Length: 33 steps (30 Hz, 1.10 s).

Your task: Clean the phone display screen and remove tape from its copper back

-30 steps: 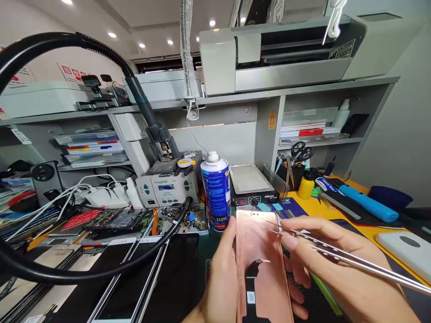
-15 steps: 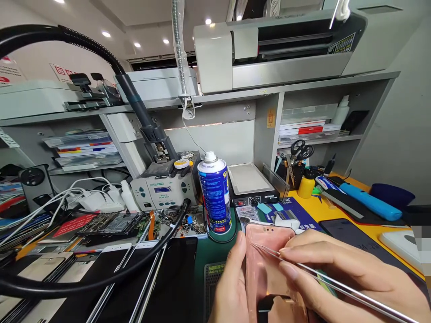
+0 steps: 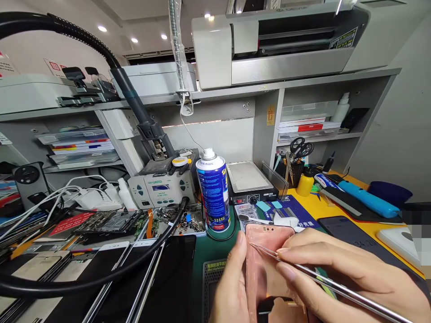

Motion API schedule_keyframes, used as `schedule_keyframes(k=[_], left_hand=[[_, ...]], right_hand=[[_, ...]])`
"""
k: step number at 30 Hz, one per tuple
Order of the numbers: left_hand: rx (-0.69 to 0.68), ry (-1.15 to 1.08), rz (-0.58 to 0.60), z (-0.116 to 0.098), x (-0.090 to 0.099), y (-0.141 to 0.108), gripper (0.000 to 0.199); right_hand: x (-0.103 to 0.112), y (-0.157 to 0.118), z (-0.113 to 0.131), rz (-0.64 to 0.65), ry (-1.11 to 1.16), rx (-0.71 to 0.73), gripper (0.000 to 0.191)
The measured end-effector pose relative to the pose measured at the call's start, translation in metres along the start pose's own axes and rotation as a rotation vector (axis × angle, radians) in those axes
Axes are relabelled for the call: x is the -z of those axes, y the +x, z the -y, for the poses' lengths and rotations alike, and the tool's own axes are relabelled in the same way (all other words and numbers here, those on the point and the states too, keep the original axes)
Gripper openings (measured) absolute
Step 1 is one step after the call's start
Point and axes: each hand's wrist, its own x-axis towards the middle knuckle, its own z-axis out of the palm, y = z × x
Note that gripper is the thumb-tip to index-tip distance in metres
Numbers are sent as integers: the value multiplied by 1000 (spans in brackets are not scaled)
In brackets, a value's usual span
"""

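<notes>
A pinkish, copper-coloured phone panel (image 3: 272, 269) stands tilted up at the lower right, with small holes along its top edge and a dark patch near the bottom. My left hand (image 3: 230, 282) grips its left side, the thumb along the edge. Between the thumb and fingers of my right hand (image 3: 340, 269) is a pair of metal tweezers (image 3: 316, 274). Their tips touch, or hover just over, the panel's upper left area; I cannot tell which. The panel's lower end runs out of view.
Behind the panel stands a blue spray can (image 3: 213, 193). A heating plate (image 3: 251, 184) and a soldering station (image 3: 164, 188) are farther back. Several dark phone screens (image 3: 168, 278) lie at left, crossed by a black hose (image 3: 134, 264). A dark phone (image 3: 346, 233) lies at right.
The tweezer tips have shifted slightly left on the panel, nearer its left edge. Both hands keep their hold. The whole view has moved a little.
</notes>
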Motion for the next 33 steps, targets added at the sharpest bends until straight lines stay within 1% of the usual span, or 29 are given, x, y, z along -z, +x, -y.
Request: schedule_keyframes(k=[4, 10, 16, 22, 27, 33], left_hand=[[-19, 6, -40, 0, 4, 0, 47], [-12, -32, -16, 0, 1, -2, 47], [-17, -31, -15, 1, 2, -3, 47], [-12, -34, -24, 2, 1, -2, 49], [-5, -43, -5, 1, 1, -3, 47], [-8, -39, -16, 0, -1, -1, 47]], right_hand=[[0, -1, -1, 15, 8, 18, 19], [2, -3, 1, -26, -10, 2, 19], [0, 2, 3, -16, -7, 5, 21], [0, 1, 5, -31, 3, 14, 18], [-1, 3, 8, -34, -9, -18, 16], [1, 5, 9, -61, 3, -53, 12]])
